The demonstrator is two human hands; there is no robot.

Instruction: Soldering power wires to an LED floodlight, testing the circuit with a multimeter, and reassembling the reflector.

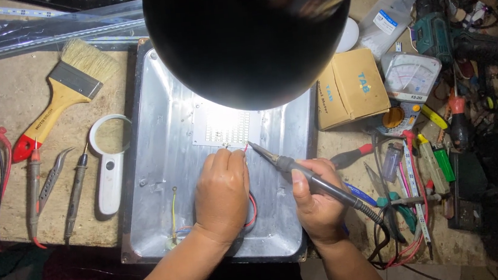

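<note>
A metal lamp housing (159, 148) lies on the workbench with a white LED board (224, 127) at its middle. My left hand (222, 193) rests in the housing and pinches a thin red wire (245, 149) against the board's lower edge. Gripped like a pen in my right hand (317, 203), a black soldering iron (319, 182) slants up-left. Its tip touches the board beside the wire end. Red and blue wires (252, 209) curl under my left palm. A black lamp shade (246, 38) hangs above and hides the top of the board.
Left of the housing lie a white magnifier (110, 170), a paintbrush (65, 93), tweezers (54, 175) and multimeter probes (34, 189). To the right stand a cardboard box (352, 86), an analog meter (409, 78), a drill (431, 22), screwdrivers, pliers and tangled leads.
</note>
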